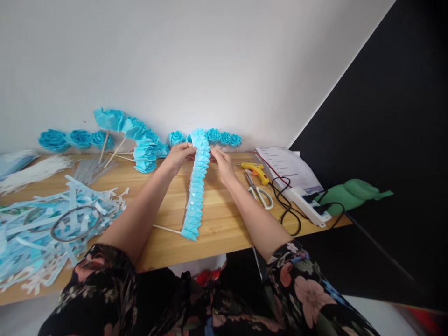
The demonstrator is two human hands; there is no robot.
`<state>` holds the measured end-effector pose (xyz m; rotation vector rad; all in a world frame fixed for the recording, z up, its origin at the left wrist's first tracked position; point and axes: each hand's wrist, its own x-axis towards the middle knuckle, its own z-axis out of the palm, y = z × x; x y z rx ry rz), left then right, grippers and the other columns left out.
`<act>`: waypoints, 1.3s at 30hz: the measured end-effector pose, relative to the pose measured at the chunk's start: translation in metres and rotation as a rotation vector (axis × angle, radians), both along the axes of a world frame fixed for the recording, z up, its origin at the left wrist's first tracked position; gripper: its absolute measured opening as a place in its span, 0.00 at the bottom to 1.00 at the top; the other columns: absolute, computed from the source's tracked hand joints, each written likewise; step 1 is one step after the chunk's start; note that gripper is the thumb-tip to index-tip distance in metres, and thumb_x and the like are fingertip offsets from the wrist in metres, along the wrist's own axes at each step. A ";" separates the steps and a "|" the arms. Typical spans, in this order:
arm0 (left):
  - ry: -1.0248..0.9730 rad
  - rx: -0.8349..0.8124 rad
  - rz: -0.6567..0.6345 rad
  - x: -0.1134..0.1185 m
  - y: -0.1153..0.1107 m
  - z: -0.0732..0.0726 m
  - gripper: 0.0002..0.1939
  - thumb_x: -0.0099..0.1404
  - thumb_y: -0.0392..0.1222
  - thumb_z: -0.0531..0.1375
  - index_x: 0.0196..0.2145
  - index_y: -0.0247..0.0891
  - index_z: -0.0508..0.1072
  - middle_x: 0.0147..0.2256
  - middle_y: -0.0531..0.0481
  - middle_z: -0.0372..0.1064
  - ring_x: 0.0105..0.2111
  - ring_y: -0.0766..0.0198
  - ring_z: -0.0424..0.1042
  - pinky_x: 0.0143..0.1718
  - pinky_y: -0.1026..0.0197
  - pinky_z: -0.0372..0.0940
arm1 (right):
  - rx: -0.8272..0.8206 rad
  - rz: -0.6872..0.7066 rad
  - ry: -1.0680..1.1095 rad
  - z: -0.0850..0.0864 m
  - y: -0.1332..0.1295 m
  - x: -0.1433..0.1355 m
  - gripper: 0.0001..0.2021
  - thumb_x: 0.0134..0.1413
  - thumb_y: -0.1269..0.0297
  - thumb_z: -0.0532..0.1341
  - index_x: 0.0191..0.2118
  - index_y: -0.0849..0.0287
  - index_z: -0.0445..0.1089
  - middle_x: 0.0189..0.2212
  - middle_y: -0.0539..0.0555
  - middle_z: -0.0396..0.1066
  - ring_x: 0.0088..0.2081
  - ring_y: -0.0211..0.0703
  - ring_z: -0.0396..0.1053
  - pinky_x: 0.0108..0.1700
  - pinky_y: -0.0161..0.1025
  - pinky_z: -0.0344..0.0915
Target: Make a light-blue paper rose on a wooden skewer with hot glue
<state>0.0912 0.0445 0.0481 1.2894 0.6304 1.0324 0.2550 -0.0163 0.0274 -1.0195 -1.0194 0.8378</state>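
A long pleated strip of light blue paper (196, 186) stretches from near the wall down toward the table's front edge. My left hand (180, 154) pinches its left side close to the far end. On the opposite side, the fingers of my right hand (221, 161) are closed on the strip's right edge. A thin pale stick (167, 228) points left from the strip's near end. Behind the strip, small blue paper flowers (213, 135) rest against the wall. Left of my left hand are more blue paper flowers (145, 154), some on sticks.
Cut blue and white paper strips (70, 219) with a ring (75, 224) cover the table's left side. On the right lie a yellow glue gun (257, 171), scissors (258, 190), a printed sheet (290, 168), a power strip (311, 207) with black cables, and a green object (357, 193).
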 end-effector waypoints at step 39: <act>0.129 0.126 -0.057 0.001 -0.003 0.001 0.19 0.48 0.53 0.73 0.22 0.36 0.73 0.22 0.52 0.70 0.25 0.66 0.67 0.33 0.62 0.62 | -0.029 0.059 -0.091 -0.003 0.000 -0.001 0.15 0.42 0.52 0.68 0.25 0.56 0.67 0.23 0.45 0.63 0.29 0.36 0.58 0.35 0.36 0.58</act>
